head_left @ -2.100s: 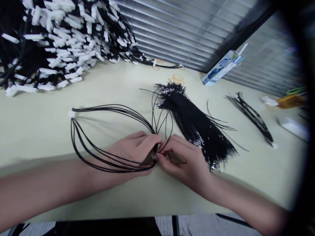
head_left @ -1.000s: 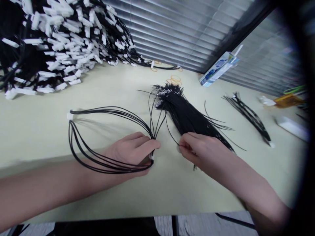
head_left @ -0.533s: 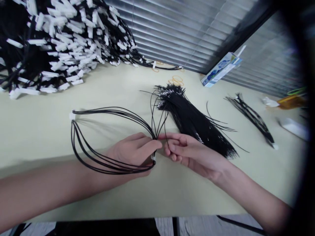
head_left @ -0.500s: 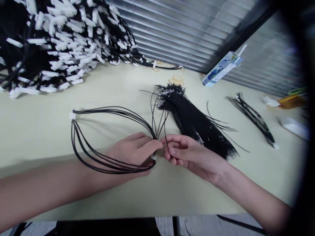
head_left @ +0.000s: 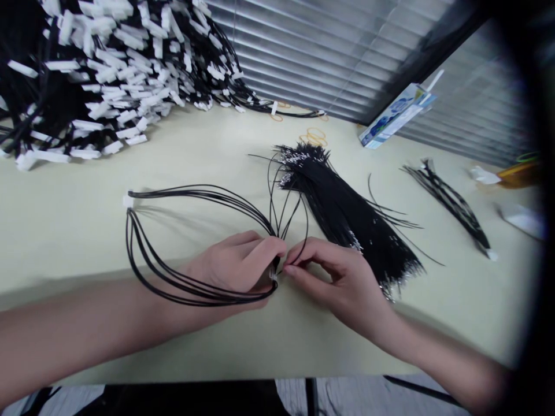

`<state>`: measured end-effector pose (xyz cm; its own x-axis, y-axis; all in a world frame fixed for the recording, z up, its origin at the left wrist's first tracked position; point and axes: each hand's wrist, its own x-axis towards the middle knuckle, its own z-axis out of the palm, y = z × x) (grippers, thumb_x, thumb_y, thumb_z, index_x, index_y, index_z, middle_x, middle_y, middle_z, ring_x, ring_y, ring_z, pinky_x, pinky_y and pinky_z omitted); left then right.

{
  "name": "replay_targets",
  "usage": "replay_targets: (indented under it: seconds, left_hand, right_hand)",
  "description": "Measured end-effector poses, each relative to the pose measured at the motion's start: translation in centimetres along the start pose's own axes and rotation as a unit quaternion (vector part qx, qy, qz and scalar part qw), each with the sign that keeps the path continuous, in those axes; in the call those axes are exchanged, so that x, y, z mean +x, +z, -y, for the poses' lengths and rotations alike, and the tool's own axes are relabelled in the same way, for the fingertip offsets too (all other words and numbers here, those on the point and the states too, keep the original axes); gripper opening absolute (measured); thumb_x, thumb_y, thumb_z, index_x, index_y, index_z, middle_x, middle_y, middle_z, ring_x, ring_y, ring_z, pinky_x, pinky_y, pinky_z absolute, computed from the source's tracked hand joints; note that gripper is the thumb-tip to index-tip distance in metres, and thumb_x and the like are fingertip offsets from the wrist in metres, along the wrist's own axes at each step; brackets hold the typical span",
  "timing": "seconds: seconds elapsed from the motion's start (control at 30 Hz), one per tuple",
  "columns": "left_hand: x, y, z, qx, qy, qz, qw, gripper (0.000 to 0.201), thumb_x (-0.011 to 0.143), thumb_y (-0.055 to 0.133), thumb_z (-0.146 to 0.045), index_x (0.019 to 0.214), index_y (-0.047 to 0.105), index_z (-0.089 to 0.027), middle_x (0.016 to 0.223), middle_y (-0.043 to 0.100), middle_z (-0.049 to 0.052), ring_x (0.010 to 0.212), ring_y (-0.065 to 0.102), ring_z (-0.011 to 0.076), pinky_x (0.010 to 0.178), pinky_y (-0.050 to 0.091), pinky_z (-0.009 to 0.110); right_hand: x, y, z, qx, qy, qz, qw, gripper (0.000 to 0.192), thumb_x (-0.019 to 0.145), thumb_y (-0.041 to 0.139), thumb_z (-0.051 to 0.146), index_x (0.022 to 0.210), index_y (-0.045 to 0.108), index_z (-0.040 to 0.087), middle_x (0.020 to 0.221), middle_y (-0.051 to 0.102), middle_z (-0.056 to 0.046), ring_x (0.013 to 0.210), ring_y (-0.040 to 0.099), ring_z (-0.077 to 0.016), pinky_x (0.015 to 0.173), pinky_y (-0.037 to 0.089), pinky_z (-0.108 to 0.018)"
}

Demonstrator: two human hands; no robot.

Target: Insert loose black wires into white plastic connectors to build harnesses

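At centre frame, the left hand (head_left: 240, 263) is clamped on the gathered end of a looped black wire harness (head_left: 262, 222), beside a small pale connector (head_left: 273, 274). The right hand (head_left: 347, 283) pinches a single black wire (head_left: 307, 222) between thumb and forefinger; its tip points at that connector, contact indeterminable. A black wire bundle (head_left: 342, 199) lies right of centre.

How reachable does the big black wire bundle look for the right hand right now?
Probably yes: the bundle lies just beyond the right hand, nothing visibly blocking, though its fingers pinch a wire.
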<state>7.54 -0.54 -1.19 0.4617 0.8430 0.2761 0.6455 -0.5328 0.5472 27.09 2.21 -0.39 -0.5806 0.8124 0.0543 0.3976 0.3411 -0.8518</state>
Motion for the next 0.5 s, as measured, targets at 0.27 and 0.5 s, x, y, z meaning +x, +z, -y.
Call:
replay_targets:
  seconds: [0.27, 0.5]
  left_hand:
    - [-0.09, 0.37, 0.19, -0.002, 0.023, -0.017, 1.0, 0.026, 0.072, 0.049, -0.009, 0.095, 0.047, -0.019, 0.073, 0.054, -0.003, 0.069, 0.055, 0.0136, 0.061, 0.045, 0.02]
    - [-0.18, 0.47, 0.26, 0.01, 0.022, -0.024, 0.999, 0.024, 0.072, 0.048, -0.01, 0.094, 0.047, -0.02, 0.073, 0.055, -0.004, 0.069, 0.055, 0.0125, 0.062, 0.045, 0.018]
  right_hand:
    - [-0.08, 0.17, -0.31, -0.059, -0.052, -0.007, 0.997, 0.01, 0.084, 0.061, 0.017, 0.078, 0.054, 0.021, 0.08, 0.062, 0.003, 0.074, 0.059, -0.0095, 0.066, 0.045, -0.023]
    - [-0.11, 0.3, -0.39, -0.081, -0.087, -0.014, 0.993, 0.008, 0.085, 0.06, 0.016, 0.081, 0.054, 0.02, 0.08, 0.061, 0.002, 0.075, 0.058, -0.0095, 0.067, 0.045, -0.023]
